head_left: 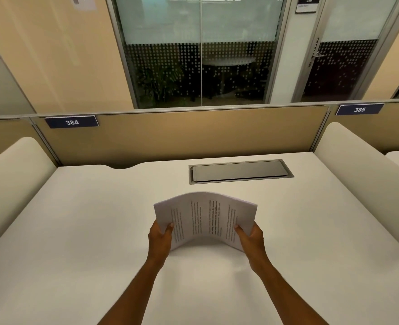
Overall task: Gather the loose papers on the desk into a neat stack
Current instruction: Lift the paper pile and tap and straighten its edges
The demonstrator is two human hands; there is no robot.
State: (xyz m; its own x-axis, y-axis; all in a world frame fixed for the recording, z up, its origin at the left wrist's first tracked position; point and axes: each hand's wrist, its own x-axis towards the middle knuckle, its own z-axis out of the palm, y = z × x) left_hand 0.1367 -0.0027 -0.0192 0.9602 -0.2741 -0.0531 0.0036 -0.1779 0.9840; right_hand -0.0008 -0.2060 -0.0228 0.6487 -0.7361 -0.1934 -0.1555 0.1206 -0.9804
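Above the middle of the desk (76,231), nearer its front edge, the papers (205,219) arch upward with their long axis running left to right, left hand (159,238) and right hand (250,238) equally near, fingers (170,227) pinching each short end, bare desk below and a glass-walled office beyond.

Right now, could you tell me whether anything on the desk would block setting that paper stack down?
Nothing visible does. The paper stack is held by the left hand and right hand over bare desk; the closed cable hatch lies farther back.
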